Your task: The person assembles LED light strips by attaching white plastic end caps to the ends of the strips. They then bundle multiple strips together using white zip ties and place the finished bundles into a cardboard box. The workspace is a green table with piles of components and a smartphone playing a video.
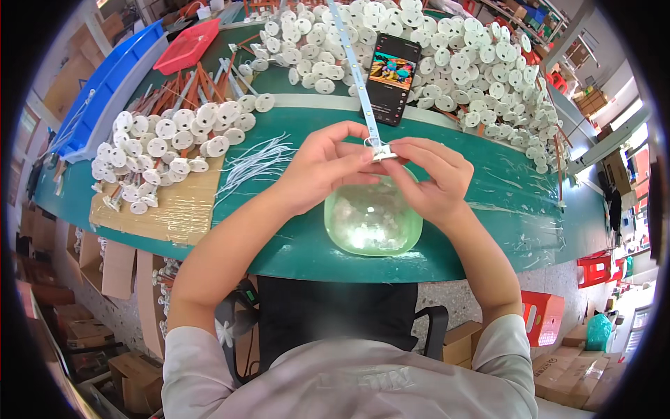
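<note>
Right hand (439, 173) pinches fitting (382, 152), apparently above bowl's rim (370, 253).

Green tabletop (296, 260), pale-green bowl (374, 253), white wires (259, 166), 1 cardboard sheet (162, 221), heaped white-disc pieces (460, 61)

To the right of my right grip (438, 174) I have open green surface (499, 166) as far as the heaped discs (488, 91). Straight ahead the strip (354, 70) and phone (391, 80) stand in the way, the bowl (373, 216) sits just below, and left of my left grip (317, 167) lie wires (258, 164), then more discs (167, 136) on cardboard (185, 218).
</note>
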`<state>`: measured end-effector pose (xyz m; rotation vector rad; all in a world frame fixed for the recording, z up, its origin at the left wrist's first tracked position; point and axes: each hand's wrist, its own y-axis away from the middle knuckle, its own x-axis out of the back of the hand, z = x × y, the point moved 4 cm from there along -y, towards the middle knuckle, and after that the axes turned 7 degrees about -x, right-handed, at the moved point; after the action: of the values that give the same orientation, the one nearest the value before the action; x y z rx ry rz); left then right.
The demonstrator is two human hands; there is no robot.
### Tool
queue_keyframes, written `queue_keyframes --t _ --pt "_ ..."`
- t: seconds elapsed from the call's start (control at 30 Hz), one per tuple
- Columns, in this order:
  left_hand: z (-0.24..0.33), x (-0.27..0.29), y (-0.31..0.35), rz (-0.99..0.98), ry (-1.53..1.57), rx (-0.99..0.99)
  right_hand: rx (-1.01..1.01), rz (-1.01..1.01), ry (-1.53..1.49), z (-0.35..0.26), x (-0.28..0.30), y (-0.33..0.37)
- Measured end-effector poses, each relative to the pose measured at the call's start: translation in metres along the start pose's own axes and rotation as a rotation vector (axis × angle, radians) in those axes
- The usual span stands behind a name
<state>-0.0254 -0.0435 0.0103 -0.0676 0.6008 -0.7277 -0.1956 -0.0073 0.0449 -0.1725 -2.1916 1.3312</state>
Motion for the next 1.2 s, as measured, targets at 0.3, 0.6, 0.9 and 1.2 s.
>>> queue_keyframes --t 0.3,0.6,0.9,1.2 --pt "-0.004 -0.004 0.004 -0.032 -0.198 -0.011 0.190 0.006 0.091 -0.024 0.008 0.004" --pt "-0.005 0.002 0.004 -0.043 -0.130 0.032 0.116 -0.055 0.007 -0.019 0.005 0.006" --pt "-0.007 0.003 0.005 -0.036 -0.065 0.012 0.007 -0.149 -0.040 -0.013 0.009 0.006" --pt "-0.007 0.003 0.004 -0.071 -0.148 -0.036 0.021 -0.052 -0.021 -0.019 0.005 0.012"
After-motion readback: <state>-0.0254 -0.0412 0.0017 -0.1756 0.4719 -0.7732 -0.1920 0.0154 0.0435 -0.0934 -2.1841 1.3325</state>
